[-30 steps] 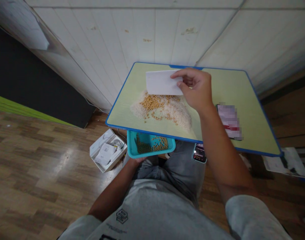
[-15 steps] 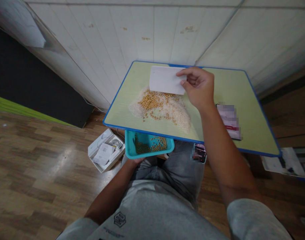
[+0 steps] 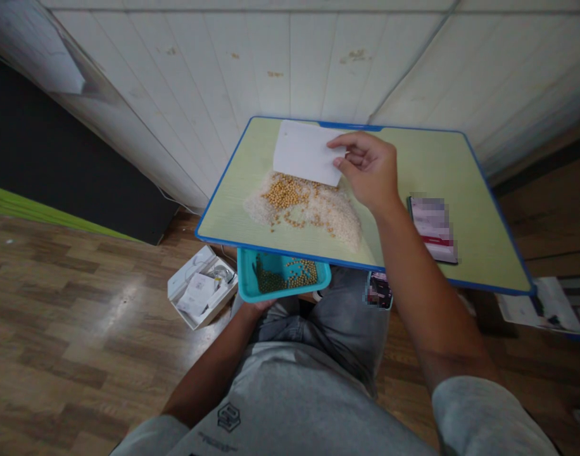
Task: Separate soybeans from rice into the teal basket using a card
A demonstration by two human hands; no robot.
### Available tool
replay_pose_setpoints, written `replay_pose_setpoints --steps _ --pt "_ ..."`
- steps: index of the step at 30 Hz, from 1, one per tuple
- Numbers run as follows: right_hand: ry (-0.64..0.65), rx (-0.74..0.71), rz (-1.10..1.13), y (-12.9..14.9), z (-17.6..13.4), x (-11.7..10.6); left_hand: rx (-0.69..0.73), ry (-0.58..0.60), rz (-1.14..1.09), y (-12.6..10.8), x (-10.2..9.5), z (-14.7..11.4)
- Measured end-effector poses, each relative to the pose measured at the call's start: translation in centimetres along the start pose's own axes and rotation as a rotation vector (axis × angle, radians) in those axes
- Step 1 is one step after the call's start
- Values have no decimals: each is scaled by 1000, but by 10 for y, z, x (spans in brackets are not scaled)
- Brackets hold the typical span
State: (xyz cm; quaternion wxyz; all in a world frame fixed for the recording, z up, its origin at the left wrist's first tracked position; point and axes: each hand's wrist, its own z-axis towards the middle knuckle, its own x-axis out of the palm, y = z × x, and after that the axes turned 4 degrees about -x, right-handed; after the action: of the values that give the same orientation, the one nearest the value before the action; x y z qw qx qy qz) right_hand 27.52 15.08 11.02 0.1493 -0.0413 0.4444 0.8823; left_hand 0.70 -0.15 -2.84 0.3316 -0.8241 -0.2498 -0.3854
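Card pinched in right hand near far table edge, open tabletop rightward; left hand under tray, grip unclear.

One white card, one turquoise tray, one desk, two screened devices, one open box and two hands are seen; beans and white grains cannot be counted.

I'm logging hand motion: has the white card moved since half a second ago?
Yes. The white card, pinched in the right hand, has shifted slightly to the person's left, judged against the blue-rimmed table.
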Motion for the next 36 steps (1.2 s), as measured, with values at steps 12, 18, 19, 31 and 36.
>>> replay_pose_setpoints --steps 12,18,19,31,36 --pt "36 -76 -149 9 -7 1 -4 -83 -3 3 -13 5" --pt "79 -79 -209 12 -8 1 -14 -99 -43 2 -6 4" --pt "93 -85 -213 12 -8 2 -13 -93 -21 2 -7 4" --pt "132 -107 -178 16 -7 -6 -33 -67 -84 0 2 1" --pt "58 -98 -192 9 -4 -7 -26 -64 -28 1 0 1"
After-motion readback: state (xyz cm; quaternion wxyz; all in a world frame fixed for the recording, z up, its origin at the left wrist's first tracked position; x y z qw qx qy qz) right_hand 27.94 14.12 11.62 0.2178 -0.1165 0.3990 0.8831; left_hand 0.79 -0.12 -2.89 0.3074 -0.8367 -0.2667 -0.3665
